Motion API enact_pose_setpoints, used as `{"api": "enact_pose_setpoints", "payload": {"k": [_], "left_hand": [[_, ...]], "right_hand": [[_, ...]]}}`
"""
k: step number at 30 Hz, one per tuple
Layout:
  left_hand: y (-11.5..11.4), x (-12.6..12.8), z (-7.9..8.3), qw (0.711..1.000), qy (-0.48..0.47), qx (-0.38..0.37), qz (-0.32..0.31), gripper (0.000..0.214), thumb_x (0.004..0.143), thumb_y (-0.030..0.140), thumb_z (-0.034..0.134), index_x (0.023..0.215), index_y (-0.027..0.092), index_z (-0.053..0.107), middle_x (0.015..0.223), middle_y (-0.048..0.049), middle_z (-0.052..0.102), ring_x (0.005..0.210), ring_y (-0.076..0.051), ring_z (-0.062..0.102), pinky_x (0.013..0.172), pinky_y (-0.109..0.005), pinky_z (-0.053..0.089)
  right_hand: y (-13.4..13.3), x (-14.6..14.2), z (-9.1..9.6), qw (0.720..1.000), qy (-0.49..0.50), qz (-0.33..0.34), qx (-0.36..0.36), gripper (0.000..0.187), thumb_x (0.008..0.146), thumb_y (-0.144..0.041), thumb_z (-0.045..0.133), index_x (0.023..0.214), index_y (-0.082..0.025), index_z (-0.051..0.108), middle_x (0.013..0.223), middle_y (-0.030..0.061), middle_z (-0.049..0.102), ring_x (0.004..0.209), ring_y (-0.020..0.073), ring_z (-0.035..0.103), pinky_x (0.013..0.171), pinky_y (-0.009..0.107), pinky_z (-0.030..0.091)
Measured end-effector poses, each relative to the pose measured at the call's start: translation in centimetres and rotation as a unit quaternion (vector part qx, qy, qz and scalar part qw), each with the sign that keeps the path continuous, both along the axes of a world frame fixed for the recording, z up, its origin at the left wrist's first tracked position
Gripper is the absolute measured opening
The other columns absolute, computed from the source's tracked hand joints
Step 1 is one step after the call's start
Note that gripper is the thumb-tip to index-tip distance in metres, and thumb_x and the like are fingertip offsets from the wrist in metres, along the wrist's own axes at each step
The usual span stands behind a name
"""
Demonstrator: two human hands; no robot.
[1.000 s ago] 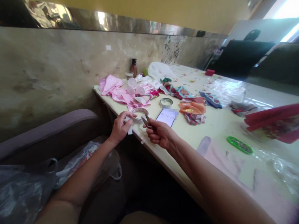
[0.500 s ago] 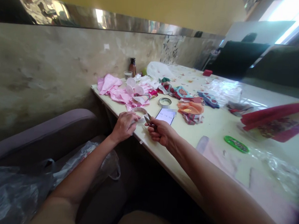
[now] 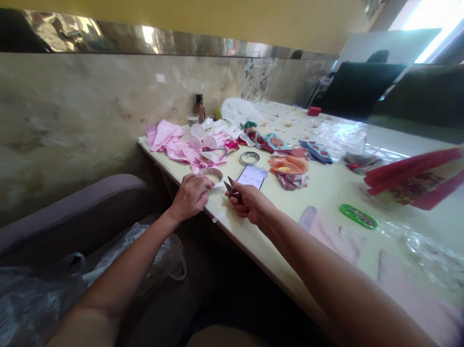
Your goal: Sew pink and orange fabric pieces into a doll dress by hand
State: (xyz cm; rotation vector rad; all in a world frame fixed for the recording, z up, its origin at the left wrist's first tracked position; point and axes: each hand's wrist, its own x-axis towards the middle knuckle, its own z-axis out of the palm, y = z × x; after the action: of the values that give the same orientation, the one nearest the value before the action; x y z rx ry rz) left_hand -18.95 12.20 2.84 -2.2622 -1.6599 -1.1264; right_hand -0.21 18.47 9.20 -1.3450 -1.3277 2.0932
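My left hand [image 3: 191,194] rests on the near edge of the pale table [image 3: 333,195], knuckles up and fingers curled under. What they hold is hidden. It touches a clear tape roll [image 3: 212,173] lying flat just beyond it. My right hand [image 3: 246,200] is closed round small thread snips [image 3: 228,186], whose dark blades point left toward my left hand. A phone [image 3: 251,176] with a lit screen lies right behind my right hand. A small white scrap [image 3: 218,217] sticks to the table edge between my hands.
A second tape roll [image 3: 249,158], pink cloth [image 3: 174,143] with white cups, an orange cloth [image 3: 288,165], patterned scraps and a brown bottle [image 3: 199,106] lie farther back. A green oval [image 3: 358,215] and a red folder [image 3: 412,179] lie right. Plastic bags [image 3: 16,296] lie on the sofa [image 3: 56,220].
My left hand, which held up a white strip a second ago, has dropped onto the table edge and the strip is out of sight. My right hand kept the snips.
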Motion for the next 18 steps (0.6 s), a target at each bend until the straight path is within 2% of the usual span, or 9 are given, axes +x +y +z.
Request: {"api": "enact_pose_setpoints", "payload": {"k": [3,6,11,13,15,18], "left_hand": [[0.0,0.1,0.2,0.998,-0.051,-0.02,0.008,0.014,0.083,0.017,0.052,0.094,0.022,0.057,0.109,-0.0059,0.072,0.11,-0.025,0.062,0.104,-0.044,0.039],[-0.2,0.0,0.4,0.983,-0.176,-0.044,0.01,0.011,0.086,0.022,0.05,0.095,0.022,0.055,0.113,-0.0073,0.071,0.112,-0.025,0.063,0.101,-0.042,0.044],[-0.7,0.1,1.3,0.948,-0.317,-0.011,0.016,0.01,0.087,0.026,0.054,0.096,0.02,0.056,0.11,-0.0063,0.069,0.109,-0.023,0.063,0.101,-0.038,0.045],[-1.0,1.1,2.0,0.934,-0.357,-0.003,0.001,0.01,0.088,0.027,0.056,0.095,0.02,0.059,0.103,-0.0045,0.068,0.101,-0.02,0.063,0.096,-0.034,0.046],[-1.3,3.0,2.9,0.918,-0.395,-0.012,-0.042,0.009,0.089,0.026,0.058,0.095,0.02,0.06,0.098,-0.003,0.066,0.092,-0.017,0.062,0.088,-0.031,0.048],[-1.3,7.1,4.3,0.888,-0.44,-0.048,-0.125,0.009,0.091,0.026,0.057,0.096,0.02,0.06,0.094,-0.0025,0.065,0.081,-0.015,0.058,0.078,-0.028,0.048]], "right_hand": [[0.0,1.3,0.8,0.999,0.002,-0.013,0.042,0.036,0.103,-0.04,0.036,0.082,-0.016,0.052,0.047,-0.0083,0.035,0.034,0.0039,0.017,0.036,0.018,0.009],[-0.7,3.4,1.4,0.996,0.002,-0.022,0.083,0.034,0.102,-0.041,0.041,0.082,-0.017,0.055,0.048,-0.0078,0.035,0.035,0.0036,0.019,0.036,0.017,0.009],[-2.9,9.0,1.7,0.978,-0.039,-0.025,0.202,0.037,0.095,-0.051,0.052,0.082,-0.017,0.059,0.056,-0.0061,0.038,0.041,0.004,0.023,0.037,0.018,0.011],[-3.6,11.6,1.7,0.969,-0.051,-0.032,0.24,0.038,0.088,-0.056,0.061,0.083,-0.017,0.062,0.055,-0.0076,0.033,0.042,0.0042,0.022,0.037,0.018,0.011],[-4.2,13.8,1.6,0.962,-0.063,-0.041,0.263,0.037,0.079,-0.054,0.07,0.082,-0.018,0.063,0.055,-0.0086,0.03,0.044,0.0043,0.021,0.038,0.018,0.012],[-5.3,15.7,1.3,0.965,-0.046,-0.064,0.251,0.037,0.07,-0.05,0.077,0.082,-0.017,0.064,0.052,-0.0088,0.032,0.043,0.0045,0.024,0.038,0.019,0.012]]}}
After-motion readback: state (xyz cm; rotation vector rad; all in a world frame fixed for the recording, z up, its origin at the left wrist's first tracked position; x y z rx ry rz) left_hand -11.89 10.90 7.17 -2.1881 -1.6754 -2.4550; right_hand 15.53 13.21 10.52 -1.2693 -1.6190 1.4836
